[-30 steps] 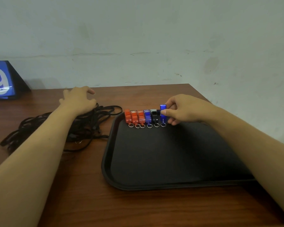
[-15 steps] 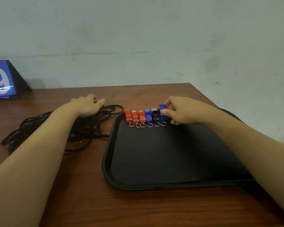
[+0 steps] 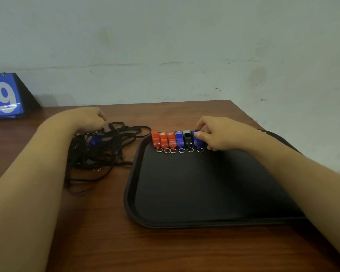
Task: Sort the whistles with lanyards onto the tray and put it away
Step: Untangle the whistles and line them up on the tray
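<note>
Right hand (image 3: 222,134) pinches end blue whistle (image 3: 197,139) on tray (image 3: 137,193); left hand (image 3: 86,119), curled over lanyards (image 3: 106,152), closest to loose blue whistle (image 3: 93,141) just under fingers

A: Dim, flat light, with a greenish cast over the wall (image 3: 185,36).

B: Shadows?

A: Soft ones, under the right hand (image 3: 222,134) where its grip closes on the end whistle (image 3: 196,141), and under the left forearm.

B: Sharpness?

A: Soft all over. The tray (image 3: 194,220) below the grip is nearly featureless black. A pale glare streak crosses the blue number card (image 3: 6,95). The table (image 3: 165,252) edges bend with wide-angle distortion.
</note>
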The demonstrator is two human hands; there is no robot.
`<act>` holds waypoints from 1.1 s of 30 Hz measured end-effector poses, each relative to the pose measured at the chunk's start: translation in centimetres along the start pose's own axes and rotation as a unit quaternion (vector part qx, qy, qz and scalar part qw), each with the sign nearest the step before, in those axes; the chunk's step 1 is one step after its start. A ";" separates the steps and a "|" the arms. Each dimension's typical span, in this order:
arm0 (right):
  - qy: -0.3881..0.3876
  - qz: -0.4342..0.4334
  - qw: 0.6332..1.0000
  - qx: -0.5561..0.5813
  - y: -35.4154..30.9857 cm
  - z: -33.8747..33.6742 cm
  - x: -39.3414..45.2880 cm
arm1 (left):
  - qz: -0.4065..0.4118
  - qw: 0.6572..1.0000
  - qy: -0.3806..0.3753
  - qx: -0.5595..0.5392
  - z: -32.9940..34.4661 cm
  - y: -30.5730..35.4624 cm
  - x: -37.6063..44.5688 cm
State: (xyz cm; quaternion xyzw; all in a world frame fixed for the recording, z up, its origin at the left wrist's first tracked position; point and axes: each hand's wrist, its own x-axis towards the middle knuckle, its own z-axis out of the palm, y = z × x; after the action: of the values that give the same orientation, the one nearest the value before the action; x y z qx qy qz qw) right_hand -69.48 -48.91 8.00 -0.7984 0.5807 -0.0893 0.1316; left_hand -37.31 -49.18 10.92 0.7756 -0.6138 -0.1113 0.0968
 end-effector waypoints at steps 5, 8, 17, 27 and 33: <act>0.027 -0.006 0.999 -0.026 0.0 0.0 0.0 | -0.011 0.998 -0.056 -0.004 0.0 0.5 -0.8; 0.061 -0.019 0.997 -0.040 -0.1 -0.3 -0.2 | -0.020 0.998 -0.064 -0.017 -0.1 0.5 -1.0; 0.128 -0.080 0.987 -0.051 -0.9 -1.1 -0.9 | -0.037 0.995 0.089 -0.028 -1.2 -2.1 0.1; 0.105 -0.108 0.988 -0.037 -4.9 -2.2 -2.0 | -0.043 0.996 0.009 -0.072 -0.5 -5.1 1.8; 0.076 -0.146 0.985 -0.051 -10.7 -1.3 0.0 | -0.012 0.998 -0.001 -0.067 -1.3 -6.8 1.7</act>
State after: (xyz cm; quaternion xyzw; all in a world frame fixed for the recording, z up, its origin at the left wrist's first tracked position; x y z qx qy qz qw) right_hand -60.16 -45.89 12.58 -0.8711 0.4702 -0.1381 0.0318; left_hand -30.27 -49.32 10.12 0.7744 -0.5960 -0.1541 0.1460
